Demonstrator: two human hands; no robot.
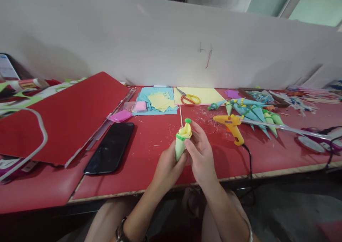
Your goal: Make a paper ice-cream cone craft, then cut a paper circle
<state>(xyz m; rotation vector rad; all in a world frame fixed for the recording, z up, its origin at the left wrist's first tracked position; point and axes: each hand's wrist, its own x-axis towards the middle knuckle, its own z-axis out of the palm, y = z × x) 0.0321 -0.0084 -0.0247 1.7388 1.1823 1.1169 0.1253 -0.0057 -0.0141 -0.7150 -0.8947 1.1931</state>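
A pale green paper cone point(180, 148) with a yellow inner piece and a bright green wavy band round its rim is held upright over the table's front part. My left hand point(169, 163) is closed round its lower part. The fingers of my right hand point(199, 149) press on the rim from the right, the thumb on the band. A small green disc point(188, 121) sits at the top of the yellow piece, near my right fingertips. Behind the cone a thin pale stick point(181, 115) lies on the red table point(149, 156).
A black phone point(110, 148) and a large red board point(66, 117) lie left. Scissors point(190, 98) rest on yellow paper. Right are a yellow glue gun point(232, 125) with a black cord and several paper cones point(258, 112). Pink packets point(121, 116) lie beside blue paper point(139, 110).
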